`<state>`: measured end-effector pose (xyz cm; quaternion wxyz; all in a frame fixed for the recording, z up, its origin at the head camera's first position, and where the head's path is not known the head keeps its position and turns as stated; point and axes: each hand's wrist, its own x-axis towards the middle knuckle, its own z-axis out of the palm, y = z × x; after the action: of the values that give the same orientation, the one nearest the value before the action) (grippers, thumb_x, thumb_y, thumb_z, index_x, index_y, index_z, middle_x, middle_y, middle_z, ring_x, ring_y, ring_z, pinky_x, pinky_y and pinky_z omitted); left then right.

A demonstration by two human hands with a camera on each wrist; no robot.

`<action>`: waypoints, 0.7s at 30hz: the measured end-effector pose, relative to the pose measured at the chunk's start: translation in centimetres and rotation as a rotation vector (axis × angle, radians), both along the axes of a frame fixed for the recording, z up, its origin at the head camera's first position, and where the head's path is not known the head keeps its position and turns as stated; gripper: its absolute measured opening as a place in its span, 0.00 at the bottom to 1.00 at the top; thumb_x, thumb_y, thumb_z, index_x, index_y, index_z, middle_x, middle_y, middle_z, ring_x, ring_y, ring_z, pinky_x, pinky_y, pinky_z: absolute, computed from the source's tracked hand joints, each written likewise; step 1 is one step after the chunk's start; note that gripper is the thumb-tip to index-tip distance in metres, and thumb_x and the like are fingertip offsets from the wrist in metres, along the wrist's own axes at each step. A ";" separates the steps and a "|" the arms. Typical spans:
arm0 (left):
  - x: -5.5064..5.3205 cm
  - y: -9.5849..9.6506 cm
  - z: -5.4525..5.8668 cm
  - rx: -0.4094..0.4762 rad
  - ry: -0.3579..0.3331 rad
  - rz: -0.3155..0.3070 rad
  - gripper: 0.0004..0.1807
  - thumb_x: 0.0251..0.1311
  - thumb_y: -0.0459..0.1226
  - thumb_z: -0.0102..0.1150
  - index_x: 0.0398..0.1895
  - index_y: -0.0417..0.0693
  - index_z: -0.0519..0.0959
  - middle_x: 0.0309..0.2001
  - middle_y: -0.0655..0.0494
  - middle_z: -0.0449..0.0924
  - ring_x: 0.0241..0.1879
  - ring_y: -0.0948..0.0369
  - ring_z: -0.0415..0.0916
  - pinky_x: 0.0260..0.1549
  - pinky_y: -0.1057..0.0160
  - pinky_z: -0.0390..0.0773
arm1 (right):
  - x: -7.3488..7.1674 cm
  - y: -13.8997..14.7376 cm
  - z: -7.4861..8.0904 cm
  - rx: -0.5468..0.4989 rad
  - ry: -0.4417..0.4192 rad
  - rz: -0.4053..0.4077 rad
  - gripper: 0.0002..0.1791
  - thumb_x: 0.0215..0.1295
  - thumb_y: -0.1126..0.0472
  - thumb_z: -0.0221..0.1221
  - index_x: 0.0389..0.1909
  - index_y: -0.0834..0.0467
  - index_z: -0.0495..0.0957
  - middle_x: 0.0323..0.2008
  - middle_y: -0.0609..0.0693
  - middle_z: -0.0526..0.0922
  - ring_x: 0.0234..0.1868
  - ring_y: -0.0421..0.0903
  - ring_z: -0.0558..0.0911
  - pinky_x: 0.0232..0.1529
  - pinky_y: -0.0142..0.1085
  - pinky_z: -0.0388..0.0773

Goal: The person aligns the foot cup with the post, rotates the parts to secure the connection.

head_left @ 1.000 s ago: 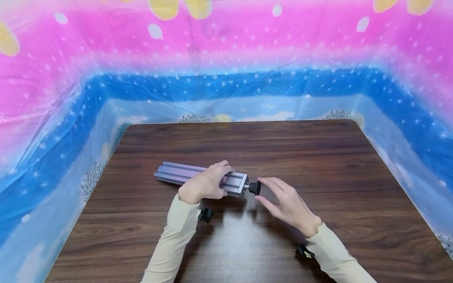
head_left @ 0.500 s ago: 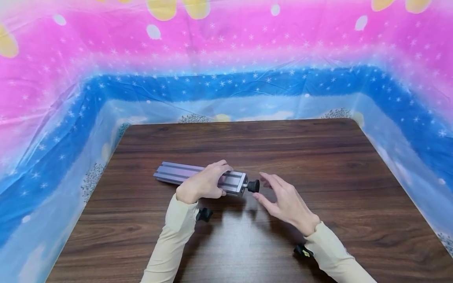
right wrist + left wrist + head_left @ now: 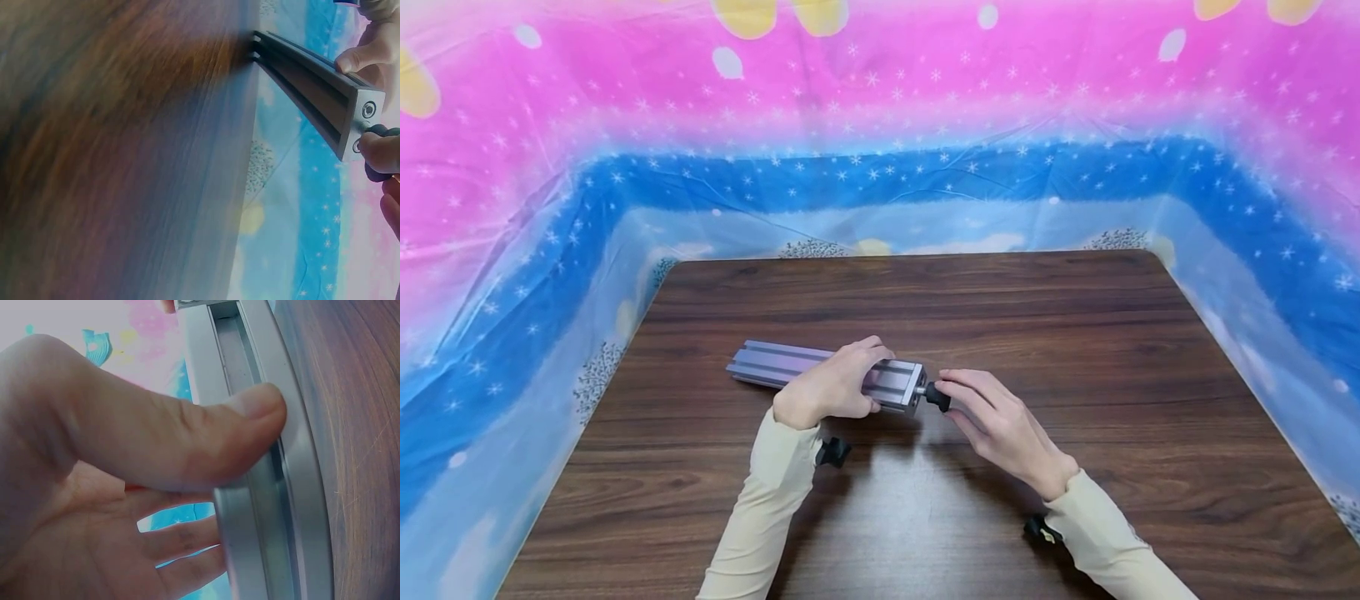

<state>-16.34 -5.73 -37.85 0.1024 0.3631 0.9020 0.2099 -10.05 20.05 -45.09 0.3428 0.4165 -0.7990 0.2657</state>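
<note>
A silver slotted aluminium profile (image 3: pixel 782 361) lies slantwise over the middle of the table. My left hand (image 3: pixel 835 387) grips it from above near its right end; the left wrist view shows the thumb lying across a slot of the profile (image 3: pixel 250 512), the other fingers on the far side. From the end plate (image 3: pixel 362 115) a short metal stud sticks out, bearing a black knob (image 3: pixel 937 397). With thumb and fingertips, my right hand (image 3: pixel 1000 421) pinches this knob. The right wrist view shows the right thumb (image 3: pixel 382 153) pressed on it, the knob partly hidden behind.
The brown wooden table (image 3: pixel 1037 308) extends around both hands. A pink and blue patterned cloth (image 3: pixel 880 175) hangs behind it and along the sides. Black wrist mounts (image 3: pixel 833 452) sit under both cuffs.
Half a second ago my right fingers were spread off the knob; now they have come back together on it. The knob has turned slightly. My left hand and the profile stay nearly in place.
</note>
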 end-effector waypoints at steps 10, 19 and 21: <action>0.1 0.1 0.0 -0.001 0.005 -0.001 0.32 0.44 0.28 0.72 0.58 0.38 0.76 0.43 0.51 0.74 0.39 0.58 0.73 0.44 0.60 0.75 | 0.0 -0.1 -0.3 -0.052 -0.030 -0.085 0.25 0.73 0.48 0.59 0.57 0.65 0.80 0.49 0.55 0.85 0.47 0.49 0.85 0.51 0.38 0.81; 0.1 -0.1 -0.1 0.008 -0.019 0.007 0.32 0.45 0.27 0.71 0.59 0.38 0.76 0.44 0.51 0.74 0.40 0.57 0.74 0.44 0.59 0.75 | 0.1 -0.5 -0.1 -0.037 -0.095 -0.264 0.29 0.72 0.37 0.54 0.46 0.61 0.84 0.36 0.52 0.88 0.35 0.46 0.85 0.36 0.42 0.83; 0.1 -0.1 -0.1 0.007 -0.027 0.013 0.33 0.45 0.27 0.71 0.60 0.38 0.76 0.44 0.51 0.74 0.41 0.57 0.74 0.44 0.59 0.75 | 0.2 -0.6 0.0 -0.030 -0.108 -0.281 0.32 0.71 0.34 0.53 0.48 0.60 0.84 0.38 0.51 0.88 0.37 0.46 0.85 0.37 0.43 0.83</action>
<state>-16.21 -5.85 -37.93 0.1119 0.3549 0.9020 0.2188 -9.84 19.46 -45.07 0.3394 0.2805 -0.8626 0.2491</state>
